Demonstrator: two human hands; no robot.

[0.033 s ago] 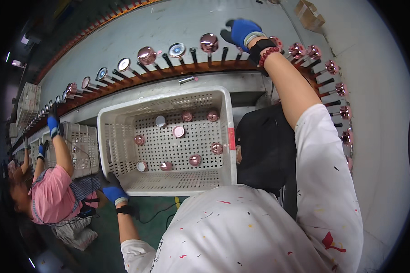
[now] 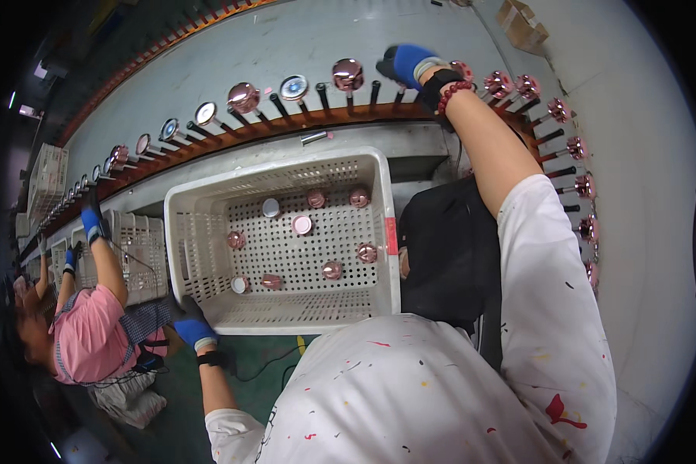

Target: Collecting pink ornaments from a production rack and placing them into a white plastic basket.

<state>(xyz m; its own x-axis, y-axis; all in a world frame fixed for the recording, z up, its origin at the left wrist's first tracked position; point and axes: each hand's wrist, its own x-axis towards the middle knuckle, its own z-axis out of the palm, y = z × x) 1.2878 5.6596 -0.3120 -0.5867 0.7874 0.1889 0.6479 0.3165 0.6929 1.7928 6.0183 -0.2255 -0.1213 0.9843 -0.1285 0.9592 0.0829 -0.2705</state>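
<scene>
My left hand point(image 2: 192, 321), in a blue glove with dark fingers, holds the near left corner of a white plastic crate point(image 2: 286, 319). Inside the crate lie several small shiny rose-pink rounded pieces, among them a pink piece point(image 2: 302, 225) with its pale face up and another shiny piece point(image 2: 366, 253) near the right wall. My right hand point(image 2: 404, 65), gloved the same way, reaches out over the row of black upright pegs point(image 2: 375, 92). Its fingers are partly bent and apart, with nothing visible in them. Left of it, a large shiny rose-pink round piece point(image 2: 347, 75) sits on a peg.
Pegs with shiny round pieces run along an orange-brown rail point(image 2: 301, 117) and curve round at the right. A small metal tube point(image 2: 315, 138) lies on the grey ledge. Black cloth point(image 2: 452, 247) is right of the crate. At left, a co-worker in pink point(image 2: 93, 329) reaches toward the rail.
The pegs and their pieces have shifted slightly left along the rail. My right hand has dropped a little, its fingers drawn in. One pink piece in the crate has moved left.
</scene>
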